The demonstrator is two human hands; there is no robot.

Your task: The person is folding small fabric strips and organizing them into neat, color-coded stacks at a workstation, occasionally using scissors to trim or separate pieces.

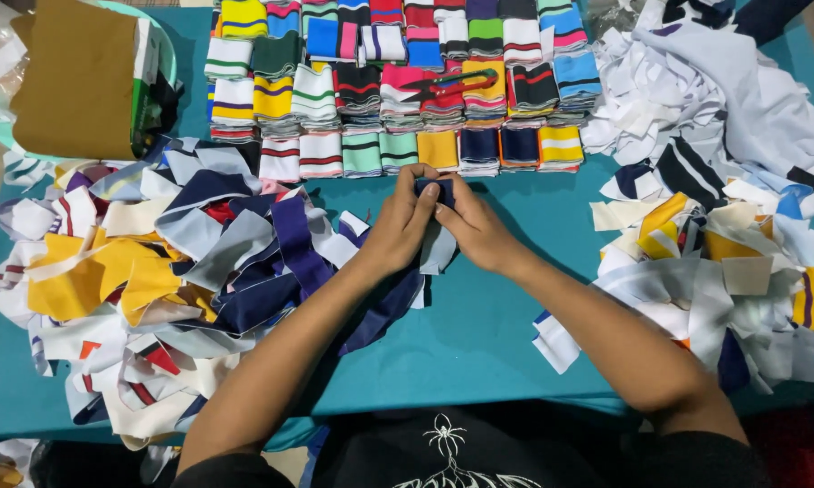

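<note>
My left hand [402,226] and my right hand [476,228] meet over the teal table [479,334], both pinching a small folded navy fabric strip [436,188] between the fingertips. A longer navy and pale strip [430,258] hangs down from under the hands onto the table. Just beyond the fingers stand rows of folded striped fabric bundles [398,90], stacked neatly. Red-handled scissors [452,83] lie on top of the bundles.
A loose heap of fabric strips [154,271] in yellow, navy, white and purple lies at the left. Another heap of mostly white and yellow strips [732,253] fills the right. A brown cloth-covered box [82,77] stands at the far left.
</note>
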